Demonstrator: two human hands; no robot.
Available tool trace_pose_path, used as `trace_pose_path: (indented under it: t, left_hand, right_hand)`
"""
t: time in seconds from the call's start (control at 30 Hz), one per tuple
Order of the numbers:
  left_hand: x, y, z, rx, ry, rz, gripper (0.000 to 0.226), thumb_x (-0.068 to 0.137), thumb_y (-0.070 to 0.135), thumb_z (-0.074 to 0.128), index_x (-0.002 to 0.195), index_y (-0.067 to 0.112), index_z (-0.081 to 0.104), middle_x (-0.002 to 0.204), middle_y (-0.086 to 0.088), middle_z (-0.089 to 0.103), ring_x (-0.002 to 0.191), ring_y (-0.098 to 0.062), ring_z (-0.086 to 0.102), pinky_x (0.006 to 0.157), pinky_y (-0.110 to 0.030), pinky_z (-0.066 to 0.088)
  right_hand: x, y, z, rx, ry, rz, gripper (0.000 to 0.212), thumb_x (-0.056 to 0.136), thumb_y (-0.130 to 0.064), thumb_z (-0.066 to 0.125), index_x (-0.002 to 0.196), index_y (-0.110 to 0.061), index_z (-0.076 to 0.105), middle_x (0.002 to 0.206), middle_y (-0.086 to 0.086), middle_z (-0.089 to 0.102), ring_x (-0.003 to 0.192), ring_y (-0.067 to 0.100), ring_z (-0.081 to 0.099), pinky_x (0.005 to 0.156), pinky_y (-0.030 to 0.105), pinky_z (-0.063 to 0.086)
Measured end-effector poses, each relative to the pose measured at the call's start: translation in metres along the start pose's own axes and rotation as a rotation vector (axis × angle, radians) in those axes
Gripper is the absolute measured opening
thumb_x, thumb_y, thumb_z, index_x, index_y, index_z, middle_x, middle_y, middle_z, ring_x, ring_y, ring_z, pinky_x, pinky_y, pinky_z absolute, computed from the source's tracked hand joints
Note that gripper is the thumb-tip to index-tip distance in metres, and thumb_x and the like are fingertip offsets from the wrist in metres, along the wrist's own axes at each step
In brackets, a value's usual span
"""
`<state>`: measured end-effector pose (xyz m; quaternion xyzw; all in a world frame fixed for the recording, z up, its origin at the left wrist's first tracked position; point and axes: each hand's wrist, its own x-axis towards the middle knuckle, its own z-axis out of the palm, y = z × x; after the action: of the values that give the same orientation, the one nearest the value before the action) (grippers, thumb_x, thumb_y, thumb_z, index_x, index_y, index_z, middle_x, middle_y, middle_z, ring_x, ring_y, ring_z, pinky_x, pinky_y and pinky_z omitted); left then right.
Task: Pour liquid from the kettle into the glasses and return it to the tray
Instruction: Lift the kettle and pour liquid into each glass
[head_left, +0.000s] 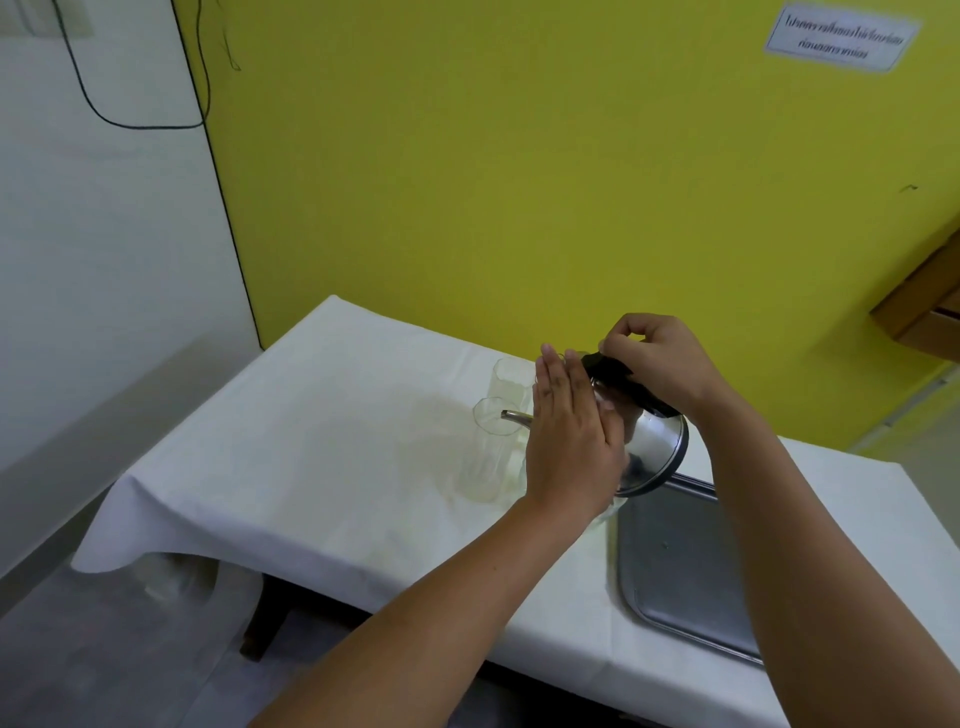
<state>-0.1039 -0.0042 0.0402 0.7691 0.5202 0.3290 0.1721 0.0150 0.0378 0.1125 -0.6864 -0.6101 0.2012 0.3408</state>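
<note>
- The kettle (655, 447) is tipped hard toward the left, its base lifted clear of the tray (691, 577), so that the spout (514, 415) hangs over the near glass (485, 447).
- The right hand (657, 361) is clenched round the black handle (613, 375) at the top — it carries the weight and sets the tilt.
- The left hand (569, 441) lies flat and unclenched against the kettle's side, fingers straight; it grasps nothing and seems only to steady the body.
- A second glass (511, 382) stands just behind the first, both on the white tabletop (322, 441) beside the tray — within the spout's reach.
- Whether liquid is flowing cannot be told.
- The tray is bare, ready to take the kettle back.
</note>
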Motion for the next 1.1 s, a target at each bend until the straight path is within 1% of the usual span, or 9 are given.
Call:
trace_pose_path:
  t: [0.07, 0.17, 0.43, 0.57, 0.67, 0.73, 0.87, 0.97, 1.1]
  left_hand:
    - [-0.001, 0.0, 0.001, -0.077, 0.033, -0.001, 0.056, 0.101, 0.017, 0.023, 0.148, -0.003, 0.0, 0.158, -0.024, -0.009, 0.148, -0.031, -0.014, 0.124, -0.037, -0.002]
    - [-0.001, 0.001, 0.005, -0.062, 0.052, 0.011, 0.057, 0.1, 0.016, 0.022, 0.148, -0.004, -0.001, 0.158, -0.025, -0.009, 0.148, -0.032, -0.014, 0.124, -0.037, -0.002]
    - [0.002, 0.015, 0.011, -0.159, 0.132, -0.054, 0.058, 0.101, 0.017, 0.028, 0.148, -0.003, 0.001, 0.158, -0.025, -0.008, 0.149, -0.031, -0.009, 0.124, -0.04, 0.006]
    - [0.002, 0.019, 0.014, -0.227, 0.167, -0.071, 0.058, 0.1, 0.016, 0.03, 0.148, -0.003, 0.003, 0.159, -0.024, -0.007, 0.149, -0.03, -0.008, 0.124, -0.042, 0.009]
    - [0.003, 0.019, 0.018, -0.235, 0.198, -0.083, 0.058, 0.1, 0.015, 0.031, 0.148, -0.004, 0.004, 0.159, -0.025, -0.006, 0.149, -0.031, -0.007, 0.124, -0.042, 0.009]
    - [0.005, 0.019, 0.02, -0.238, 0.21, -0.099, 0.058, 0.1, 0.015, 0.031, 0.148, -0.004, 0.004, 0.159, -0.024, -0.007, 0.149, -0.03, -0.007, 0.124, -0.042, 0.009]
    - [0.009, 0.02, 0.022, -0.24, 0.222, -0.11, 0.058, 0.1, 0.015, 0.031, 0.148, -0.004, 0.003, 0.159, -0.023, -0.007, 0.149, -0.03, -0.007, 0.124, -0.042, 0.01]
    - [0.011, 0.02, 0.023, -0.241, 0.228, -0.113, 0.058, 0.101, 0.015, 0.031, 0.148, -0.004, 0.002, 0.159, -0.023, -0.007, 0.149, -0.03, -0.007, 0.124, -0.042, 0.009]
    - [0.013, 0.02, 0.025, -0.261, 0.232, -0.119, 0.058, 0.101, 0.015, 0.03, 0.148, -0.002, 0.002, 0.159, -0.022, -0.008, 0.149, -0.029, -0.008, 0.124, -0.041, 0.009]
  right_hand:
    - [0.0, -0.003, -0.002, -0.02, -0.012, -0.011, 0.02, 0.068, -0.041, 0.058, 0.066, -0.022, 0.063, 0.066, 0.007, 0.062, 0.064, 0.025, 0.054, 0.068, 0.039, 0.047]
    - [0.002, -0.007, -0.005, -0.059, -0.029, -0.036, 0.021, 0.068, -0.041, 0.058, 0.068, -0.022, 0.064, 0.061, 0.004, 0.061, 0.063, 0.025, 0.054, 0.068, 0.04, 0.049]
    - [0.007, -0.011, -0.016, -0.101, -0.076, -0.102, 0.017, 0.073, -0.037, 0.059, 0.069, -0.022, 0.065, 0.06, 0.002, 0.06, 0.063, 0.024, 0.053, 0.068, 0.041, 0.05]
    - [0.013, -0.015, -0.019, -0.15, -0.112, -0.147, 0.017, 0.074, -0.038, 0.059, 0.069, -0.023, 0.065, 0.069, 0.009, 0.066, 0.067, 0.026, 0.057, 0.073, 0.046, 0.055]
    - [0.017, -0.018, -0.018, -0.171, -0.136, -0.166, 0.021, 0.069, -0.042, 0.057, 0.068, -0.023, 0.065, 0.078, 0.017, 0.071, 0.073, 0.036, 0.062, 0.076, 0.048, 0.055]
    - [0.02, -0.018, -0.018, -0.177, -0.147, -0.181, 0.021, 0.069, -0.043, 0.057, 0.069, -0.023, 0.065, 0.08, 0.019, 0.072, 0.073, 0.035, 0.062, 0.077, 0.048, 0.055]
    - [0.026, -0.016, -0.019, -0.184, -0.168, -0.199, 0.018, 0.073, -0.04, 0.059, 0.068, -0.024, 0.064, 0.072, 0.014, 0.067, 0.068, 0.029, 0.057, 0.076, 0.048, 0.055]
    - [0.03, -0.017, -0.019, -0.21, -0.176, -0.208, 0.018, 0.072, -0.042, 0.058, 0.069, -0.025, 0.064, 0.072, 0.009, 0.068, 0.069, 0.028, 0.058, 0.074, 0.045, 0.054]
    - [0.037, -0.016, -0.019, -0.256, -0.176, -0.232, 0.015, 0.08, -0.036, 0.063, 0.072, -0.024, 0.066, 0.07, 0.003, 0.066, 0.069, 0.027, 0.057, 0.073, 0.041, 0.053]
